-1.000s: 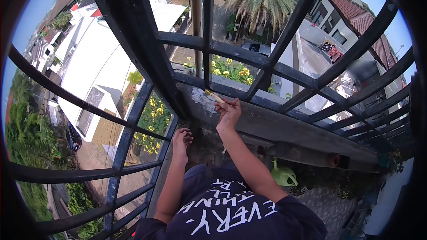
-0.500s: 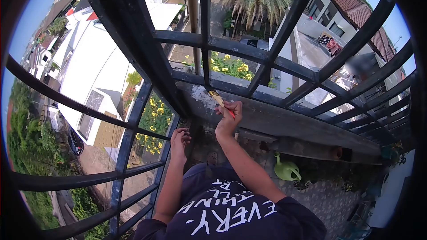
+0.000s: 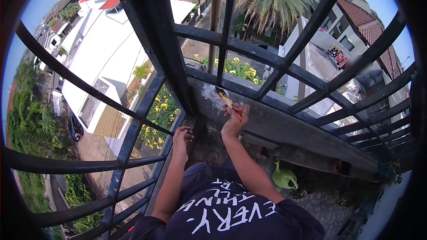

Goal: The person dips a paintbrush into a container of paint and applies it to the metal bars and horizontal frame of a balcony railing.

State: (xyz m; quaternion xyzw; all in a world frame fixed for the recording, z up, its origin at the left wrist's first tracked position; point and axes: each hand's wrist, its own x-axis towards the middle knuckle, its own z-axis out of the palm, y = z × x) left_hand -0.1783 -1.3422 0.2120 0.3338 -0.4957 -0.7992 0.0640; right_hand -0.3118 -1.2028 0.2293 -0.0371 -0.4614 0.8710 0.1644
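Observation:
My right hand [image 3: 235, 118] is closed around a paintbrush [image 3: 226, 99] with a pale wooden handle that is red at its end. The brush's dark tip meets the concrete ledge [image 3: 262, 118] at the foot of the railing, beside a patch of white, flaky residue [image 3: 212, 95]. My left hand [image 3: 181, 140] hovers near the corner of the railing, its fingers loosely bent and apart, with nothing in them.
Dark metal bars [image 3: 253, 53] rise in front and along the left side. On the floor below stands a green watering can [image 3: 284, 175], close to a clay pot [image 3: 340, 166]. Yellow flowers [image 3: 240, 69] and a palm [image 3: 275, 0] grow beyond the bars.
The view has swung slightly, so the railing and ledge sit farther right. The brush tip has shifted to the right side of the white patch; my left hand is little changed.

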